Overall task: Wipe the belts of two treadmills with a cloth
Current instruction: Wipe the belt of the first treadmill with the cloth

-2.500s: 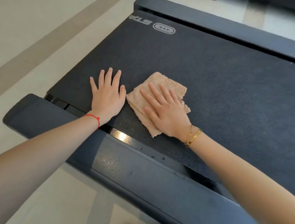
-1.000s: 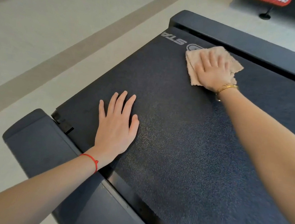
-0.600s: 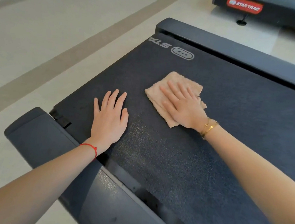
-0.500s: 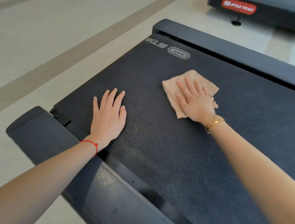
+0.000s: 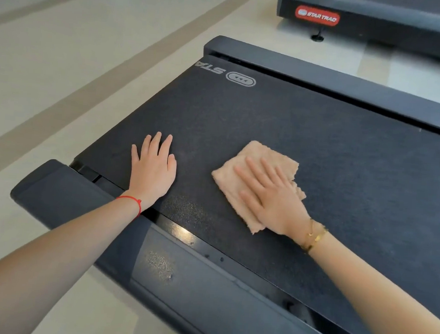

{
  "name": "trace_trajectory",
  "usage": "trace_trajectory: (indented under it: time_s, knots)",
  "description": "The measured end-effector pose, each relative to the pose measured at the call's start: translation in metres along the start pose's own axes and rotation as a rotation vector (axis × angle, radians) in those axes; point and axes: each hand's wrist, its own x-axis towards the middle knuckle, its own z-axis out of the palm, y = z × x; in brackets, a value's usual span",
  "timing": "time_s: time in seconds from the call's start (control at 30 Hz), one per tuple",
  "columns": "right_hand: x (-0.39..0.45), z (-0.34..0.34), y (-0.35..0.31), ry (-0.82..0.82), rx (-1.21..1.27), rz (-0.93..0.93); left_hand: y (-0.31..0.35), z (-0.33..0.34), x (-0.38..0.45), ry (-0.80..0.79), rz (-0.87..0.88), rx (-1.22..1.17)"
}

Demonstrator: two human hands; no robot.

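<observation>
A dark textured treadmill belt (image 5: 282,124) fills the middle of the view, with a grey logo near its far left corner. A folded beige cloth (image 5: 240,192) lies on the belt. My right hand (image 5: 271,197) presses flat on the cloth with straight, spread fingers. My left hand (image 5: 153,169) rests flat on the bare belt to the left of the cloth, close to the near edge, fingers straight. A second treadmill (image 5: 383,19) with a red label stands at the top right.
The near side rail (image 5: 203,292) of the treadmill runs across the bottom under both forearms. The far side rail (image 5: 326,77) borders the belt's other edge. Pale tiled floor (image 5: 65,49) lies to the left and between the two machines.
My right hand has drawn the cloth back toward me, from the far logo corner to the near part of the belt. My left hand has stayed planted in place.
</observation>
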Motion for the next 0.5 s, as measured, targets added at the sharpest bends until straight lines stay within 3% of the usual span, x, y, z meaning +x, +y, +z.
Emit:
trace_trajectory:
  time_s: [0.13, 0.2, 0.4, 0.5]
  knots:
    - [0.018, -0.006, 0.014, 0.029, 0.026, 0.327, 0.003, 0.000, -0.010, -0.027, 0.004, 0.003]
    - [0.026, -0.003, -0.003, 0.022, 0.003, 0.380, 0.005, 0.000, -0.016, -0.031, 0.008, 0.011]
    - [-0.008, 0.013, -0.070, -0.018, -0.032, -0.007, 0.009, 0.002, -0.028, -0.039, 0.030, 0.024]
    - [-0.028, 0.014, -0.065, -0.013, -0.017, -0.074, 0.010, 0.002, -0.032, -0.046, 0.046, 0.033]
